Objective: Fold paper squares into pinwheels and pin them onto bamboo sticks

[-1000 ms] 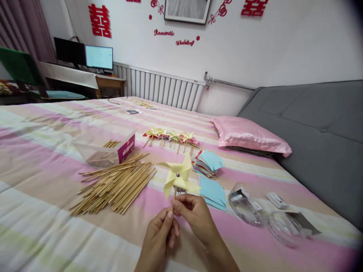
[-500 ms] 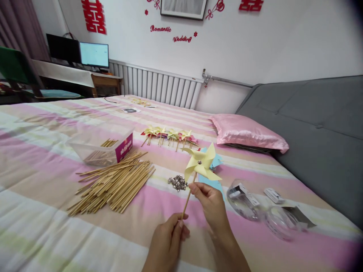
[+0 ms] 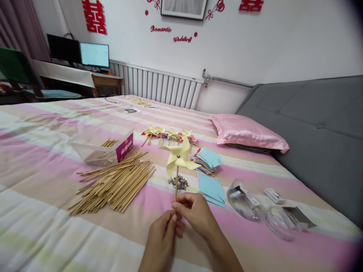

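The bed (image 3: 42, 211) is broad, with bare striped cover to the left of the hands and toward the near edge. To the right, clear plastic tubs (image 3: 261, 211) lie near, and the grey headboard (image 3: 317, 128) closes that side. Ahead lie a loose heap of wooden sticks (image 3: 113, 185), a small pile of metal pins (image 3: 178, 182) and blue paper squares (image 3: 211, 187).

The yellow pinwheel (image 3: 179, 158) stands over the middle of the bed, its stick (image 3: 176, 181) upright and the wheel facing the camera.

The right hand (image 3: 195, 213) pinches the stick's lower end between thumb and fingertips. The left hand (image 3: 163, 238) is curled just below, touching the right; it seems to grip the stick's bottom tip, though the fingers hide it.
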A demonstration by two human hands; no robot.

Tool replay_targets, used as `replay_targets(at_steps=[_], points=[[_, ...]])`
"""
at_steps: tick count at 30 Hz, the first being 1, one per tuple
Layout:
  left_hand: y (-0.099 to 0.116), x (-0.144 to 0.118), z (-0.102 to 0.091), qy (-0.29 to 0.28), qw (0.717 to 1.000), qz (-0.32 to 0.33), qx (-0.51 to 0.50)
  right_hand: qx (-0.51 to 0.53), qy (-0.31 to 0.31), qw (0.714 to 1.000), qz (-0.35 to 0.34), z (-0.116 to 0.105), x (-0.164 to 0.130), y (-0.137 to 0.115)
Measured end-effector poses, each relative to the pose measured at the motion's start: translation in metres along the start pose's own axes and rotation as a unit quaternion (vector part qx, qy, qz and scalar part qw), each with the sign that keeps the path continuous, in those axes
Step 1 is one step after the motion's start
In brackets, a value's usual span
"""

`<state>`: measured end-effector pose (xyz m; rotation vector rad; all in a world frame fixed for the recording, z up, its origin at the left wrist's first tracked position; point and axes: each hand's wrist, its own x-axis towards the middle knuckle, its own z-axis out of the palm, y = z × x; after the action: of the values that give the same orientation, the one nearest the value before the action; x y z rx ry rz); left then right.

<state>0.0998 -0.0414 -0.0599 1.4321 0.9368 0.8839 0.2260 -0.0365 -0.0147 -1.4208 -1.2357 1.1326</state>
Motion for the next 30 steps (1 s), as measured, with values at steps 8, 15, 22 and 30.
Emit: replay_targets(at_steps=[8,15,22,30], points=[[0.005,-0.002,-0.003,0.037,0.999,-0.007,-0.004,-0.051,-0.018,0.999,-0.006,0.003,-0.004,0.000],[0.002,-0.001,0.000,0.024,1.000,-0.011,-0.015,-0.079,0.026,0.996,-0.009,0.001,-0.002,-0.002],[0.002,-0.001,0.002,0.010,0.997,-0.036,-0.062,-0.058,0.047,0.997,-0.029,-0.005,0.002,0.001],[0.002,-0.001,0.003,0.006,0.997,-0.054,-0.061,-0.030,0.052,0.998,-0.028,-0.008,0.003,0.002]])
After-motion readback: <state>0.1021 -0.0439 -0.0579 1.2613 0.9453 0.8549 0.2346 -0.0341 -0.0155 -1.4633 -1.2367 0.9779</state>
